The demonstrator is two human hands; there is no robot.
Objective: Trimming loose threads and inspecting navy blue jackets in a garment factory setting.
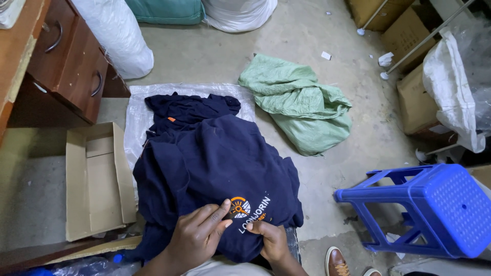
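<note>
Both hands, left hand (197, 236) and right hand (271, 240), on navy shirt (215, 163)

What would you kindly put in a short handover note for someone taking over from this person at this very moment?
Left hand: fingers pinching the navy garment at its orange and white printed logo.
Right hand: gripping the garment's near edge beside the logo.
The garment lies draped toward the person's lap, its far part over more navy clothing on a white plastic sheet on the floor.
Nearby: open cardboard box to the left, green sack beyond, blue stool to the right.
Done: garment in hand, logo up. Not folded yet.
</note>
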